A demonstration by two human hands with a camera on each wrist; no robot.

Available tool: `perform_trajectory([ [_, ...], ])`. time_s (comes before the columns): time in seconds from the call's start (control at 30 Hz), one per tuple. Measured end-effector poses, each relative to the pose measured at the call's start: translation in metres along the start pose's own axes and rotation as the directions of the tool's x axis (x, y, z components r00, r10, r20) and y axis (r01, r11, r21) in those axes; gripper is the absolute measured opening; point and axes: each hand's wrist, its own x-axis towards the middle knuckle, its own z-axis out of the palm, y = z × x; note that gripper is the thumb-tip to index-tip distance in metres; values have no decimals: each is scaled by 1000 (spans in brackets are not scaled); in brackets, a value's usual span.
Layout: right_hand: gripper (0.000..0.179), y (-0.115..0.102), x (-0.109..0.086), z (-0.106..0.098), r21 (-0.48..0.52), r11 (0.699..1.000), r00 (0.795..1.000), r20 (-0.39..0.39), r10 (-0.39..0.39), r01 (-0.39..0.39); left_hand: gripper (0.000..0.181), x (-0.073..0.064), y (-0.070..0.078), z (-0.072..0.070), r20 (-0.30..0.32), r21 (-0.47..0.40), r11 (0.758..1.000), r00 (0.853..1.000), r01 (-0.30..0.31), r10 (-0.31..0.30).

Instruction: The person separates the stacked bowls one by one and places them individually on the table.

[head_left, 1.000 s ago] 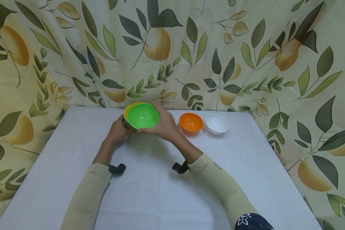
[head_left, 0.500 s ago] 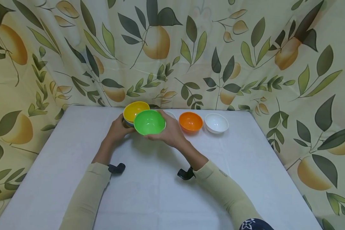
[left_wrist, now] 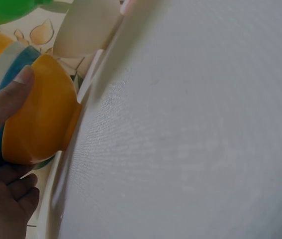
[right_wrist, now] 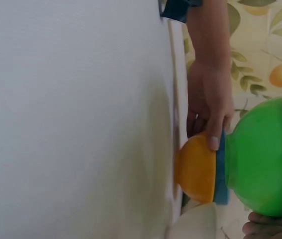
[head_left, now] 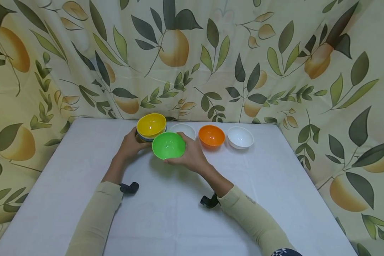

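In the head view my left hand [head_left: 130, 144] grips the side of a bowl stack near the table's back edge. A yellow bowl [head_left: 151, 125] tops it; in the left wrist view a white bowl [left_wrist: 0, 72], a blue bowl [left_wrist: 22, 58] and a bottom orange bowl [left_wrist: 44, 117] show below it. The thumb lies on the stack's side. My right hand [head_left: 193, 153] holds a green bowl [head_left: 168, 145] by its side, thumb in front. That bowl hangs above the table, in front and to the right of the stack, its inside facing the camera.
Right of the stack, along the back of the white-covered table [head_left: 176, 213], stand a white bowl [head_left: 184, 131], partly behind the right hand, another orange bowl [head_left: 212, 136] and a second white bowl [head_left: 240, 137]. A fruit-patterned curtain [head_left: 192, 85] hangs behind.
My right hand has carried the green bowl from over the stack to the right and towards me, uncovering the yellow bowl and the nearer white one. My left hand has stayed on the stack.
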Motion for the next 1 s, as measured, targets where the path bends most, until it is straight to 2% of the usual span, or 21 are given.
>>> perform_trajectory([
  [0.27,99,2,-10,6,72,997,999,38,33,-35,107,-2,2,-1,-1,-3,1000,1000,-9,9],
  [0.77,96,11,-26,13,76,996,997,58,49,-54,108,-1,-1,0,-8,0,999,999,-33,33],
  [1.0,97,13,-29,14,85,996,998,54,26,-30,108,0,-1,0,-8,-2,999,999,-36,36],
])
